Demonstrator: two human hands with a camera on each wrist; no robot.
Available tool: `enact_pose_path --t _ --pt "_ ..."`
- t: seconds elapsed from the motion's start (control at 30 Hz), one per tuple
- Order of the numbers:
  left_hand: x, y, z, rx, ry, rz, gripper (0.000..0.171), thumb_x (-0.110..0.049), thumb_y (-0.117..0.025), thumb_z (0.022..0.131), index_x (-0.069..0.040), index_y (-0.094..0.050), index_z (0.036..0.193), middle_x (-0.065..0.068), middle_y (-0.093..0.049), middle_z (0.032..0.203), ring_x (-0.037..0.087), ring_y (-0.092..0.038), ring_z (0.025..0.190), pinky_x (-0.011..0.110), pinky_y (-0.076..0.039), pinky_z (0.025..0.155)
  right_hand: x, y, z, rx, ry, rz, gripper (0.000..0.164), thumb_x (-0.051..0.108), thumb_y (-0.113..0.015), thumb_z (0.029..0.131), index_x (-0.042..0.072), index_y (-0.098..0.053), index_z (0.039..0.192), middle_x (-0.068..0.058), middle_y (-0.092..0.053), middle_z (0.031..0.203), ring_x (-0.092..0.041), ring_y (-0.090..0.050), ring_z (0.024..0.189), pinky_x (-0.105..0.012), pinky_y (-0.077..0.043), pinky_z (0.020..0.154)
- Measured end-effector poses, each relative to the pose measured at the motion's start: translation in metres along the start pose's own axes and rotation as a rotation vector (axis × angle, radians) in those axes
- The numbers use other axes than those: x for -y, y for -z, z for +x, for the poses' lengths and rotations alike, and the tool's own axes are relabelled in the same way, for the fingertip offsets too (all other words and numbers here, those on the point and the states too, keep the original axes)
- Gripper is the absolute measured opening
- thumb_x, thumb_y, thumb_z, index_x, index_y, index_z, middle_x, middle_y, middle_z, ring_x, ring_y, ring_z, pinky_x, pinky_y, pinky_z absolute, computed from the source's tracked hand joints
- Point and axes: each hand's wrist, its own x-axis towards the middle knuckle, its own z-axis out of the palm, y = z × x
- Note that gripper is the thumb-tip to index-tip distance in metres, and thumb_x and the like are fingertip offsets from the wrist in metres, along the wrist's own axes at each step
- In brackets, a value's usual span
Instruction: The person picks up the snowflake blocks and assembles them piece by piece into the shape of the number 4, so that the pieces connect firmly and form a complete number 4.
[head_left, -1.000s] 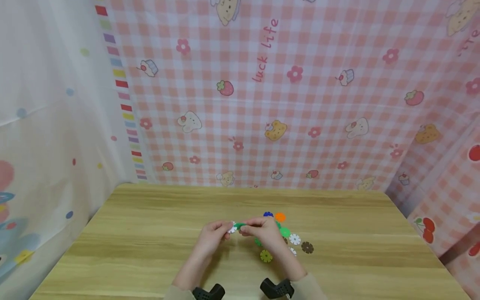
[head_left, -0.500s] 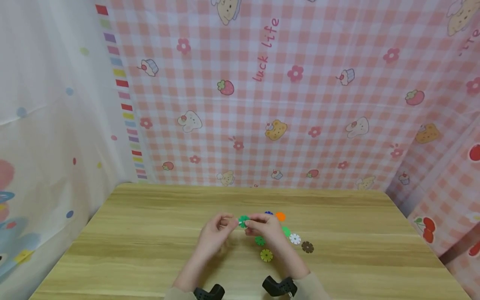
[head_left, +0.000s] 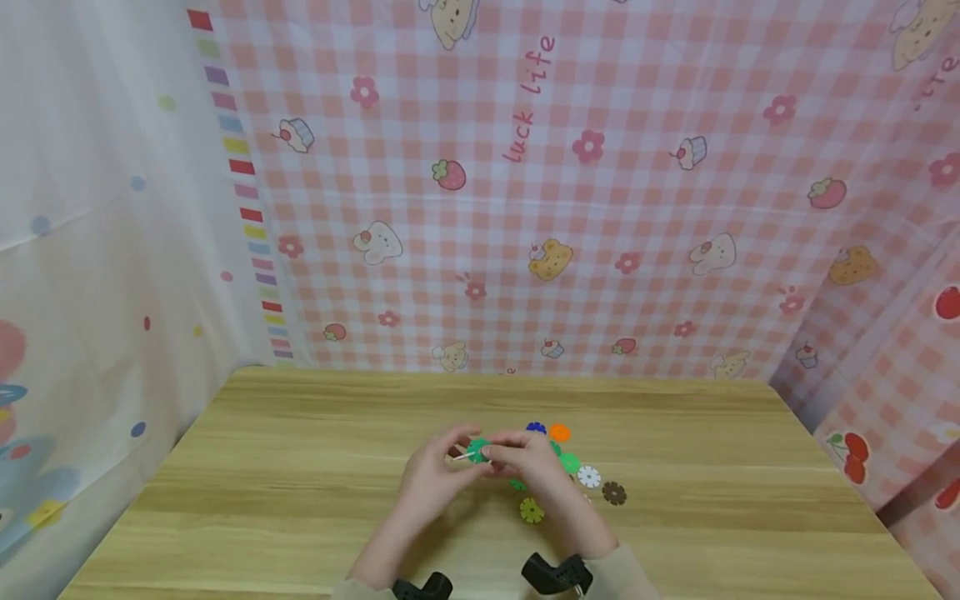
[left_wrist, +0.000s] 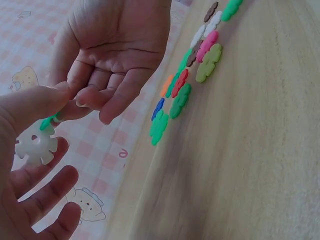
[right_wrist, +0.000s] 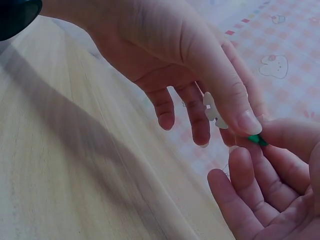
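Note:
Both hands meet over the table around two snowflake discs, one green, one white. In the head view the green snowflake disc point(head_left: 477, 451) faces up, and the white one shows edge-on, slotted against it. My right hand point(head_left: 536, 462) pinches the green disc between thumb and index finger. My left hand point(head_left: 435, 471) curls around from the left, its thumb reaching the green disc right beside the right thumb. In the left wrist view the white snowflake disc point(left_wrist: 42, 145) hangs between the left thumb and spread fingers. Mostly hidden behind fingertips, the green disc shows only a sliver in the right wrist view.
Several loose snowflake discs lie on the wooden table point(head_left: 300, 467) by the right hand, including orange point(head_left: 560, 432), blue point(head_left: 536, 428), white point(head_left: 588, 477), brown point(head_left: 614, 493) and yellow-green point(head_left: 532, 510). Patterned cloth point(head_left: 480, 208) hangs behind the table.
The white disc has turned from face-on to edge-on, and the green from edge-on to face-up. My left hand has shifted from the white disc's outer edge, its thumb now near the right thumb.

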Motion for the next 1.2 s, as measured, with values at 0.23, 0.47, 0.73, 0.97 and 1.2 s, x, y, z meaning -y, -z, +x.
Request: enact_pose_path --t 0.23,0.47,0.73,0.97,1.2 --pt "0.003 -0.002 0.000 0.003 -0.018 0.049 0.033 -0.025 -0.081 0.080 -0.022 -0.069 0.111 -0.012 -0.063 0.100 0.013 -0.056 0.091 0.036 -0.048 0.079 -0.003 0.001 0.001 -0.011 -0.028 -0.003 0.028 0.007 -0.067 0.090 -0.013 -0.065 0.108 -0.005 -0.069 0.083 -0.013 -0.064 0.069 -0.035 -0.057 0.074" --pt "0.002 -0.003 0.000 0.038 -0.023 0.051 0.034 -0.024 -0.079 0.081 -0.023 -0.069 0.113 -0.010 -0.068 0.100 0.011 -0.062 0.093 0.034 -0.052 0.080 -0.004 0.001 0.002 -0.030 -0.051 -0.003 0.028 0.009 -0.067 0.090 -0.014 -0.066 0.106 -0.004 -0.068 0.083 -0.012 -0.062 0.067 -0.031 -0.056 0.071" --pt "0.000 0.004 0.000 0.009 0.032 0.079 0.038 -0.029 -0.079 0.082 -0.018 -0.068 0.117 -0.006 -0.066 0.090 0.010 -0.057 0.078 0.026 -0.049 0.064 -0.001 0.015 0.007 -0.077 -0.066 0.016 0.035 0.017 -0.060 0.096 -0.014 -0.062 0.110 -0.009 -0.068 0.084 -0.016 -0.067 0.074 -0.035 -0.056 0.076" --pt "0.000 0.011 0.001 -0.002 0.028 0.080 0.039 -0.034 -0.077 0.083 -0.017 -0.067 0.117 -0.007 -0.065 0.088 0.009 -0.057 0.077 0.027 -0.048 0.064 -0.003 0.033 0.015 -0.249 0.075 -0.360 0.024 0.014 -0.069 0.089 -0.005 -0.071 0.104 -0.010 -0.070 0.094 -0.026 -0.065 0.088 -0.038 -0.055 0.077" --pt "-0.001 0.015 -0.001 0.006 0.039 0.071 0.040 -0.035 -0.076 0.083 -0.016 -0.067 0.117 -0.005 -0.068 0.092 0.009 -0.059 0.080 0.027 -0.050 0.067 -0.018 0.037 0.022 -0.193 0.183 -0.776 0.025 0.013 -0.079 0.080 0.007 -0.075 0.104 -0.009 -0.069 0.108 -0.031 -0.063 0.091 -0.045 -0.051 0.081"
